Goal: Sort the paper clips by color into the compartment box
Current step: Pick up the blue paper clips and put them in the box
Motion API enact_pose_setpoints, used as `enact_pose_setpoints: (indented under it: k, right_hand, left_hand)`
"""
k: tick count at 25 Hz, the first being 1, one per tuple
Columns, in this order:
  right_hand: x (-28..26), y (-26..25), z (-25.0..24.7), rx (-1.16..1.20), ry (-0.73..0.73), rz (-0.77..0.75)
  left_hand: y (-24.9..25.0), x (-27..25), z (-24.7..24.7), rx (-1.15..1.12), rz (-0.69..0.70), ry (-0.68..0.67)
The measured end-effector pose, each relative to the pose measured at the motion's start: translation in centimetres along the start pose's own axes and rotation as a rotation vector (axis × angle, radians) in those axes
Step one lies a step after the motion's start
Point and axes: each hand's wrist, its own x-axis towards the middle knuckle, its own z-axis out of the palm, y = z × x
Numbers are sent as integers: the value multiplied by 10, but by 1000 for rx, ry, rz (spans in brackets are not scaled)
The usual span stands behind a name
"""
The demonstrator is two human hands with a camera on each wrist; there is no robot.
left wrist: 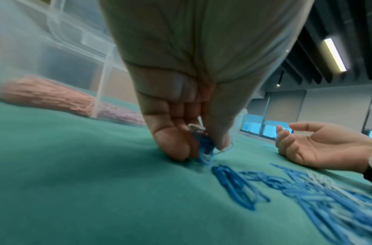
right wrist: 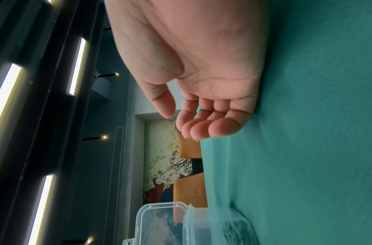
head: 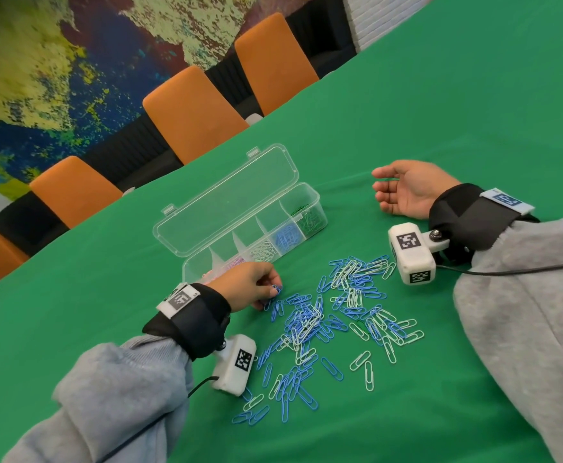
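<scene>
A loose pile of blue and white paper clips (head: 333, 325) lies on the green tablecloth. At the pile's far left edge my left hand (head: 256, 289) pinches a small bunch of blue clips (left wrist: 204, 147) against the cloth, with a white one among them. The clear compartment box (head: 240, 225) stands open just beyond, holding pink (left wrist: 46, 97), white (head: 263, 252), blue (head: 287, 235) and green clips (head: 310, 220) in separate compartments. My right hand (head: 403, 192) rests on its side on the cloth right of the box, palm open, fingers loosely curled, holding nothing (right wrist: 201, 119).
Orange chairs (head: 190, 111) line the table's far edge, past the box lid (head: 226, 195). Bare green cloth (head: 457, 111) stretches to the right and beyond the box. A black cable (head: 514, 269) runs from my right wrist camera across my grey sleeve.
</scene>
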Motion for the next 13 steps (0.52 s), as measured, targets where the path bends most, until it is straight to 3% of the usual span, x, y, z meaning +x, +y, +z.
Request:
enact_pose_setpoints:
  k: [7, 13]
  right_hand:
    - [-1, -1, 1, -12, -1, -2]
    - [0, -1, 0, -4, 6, -2]
  left_hand:
    - [-12, -7, 4, -544, -36, 71]
    - [-7, -4, 6, -594, -18, 141]
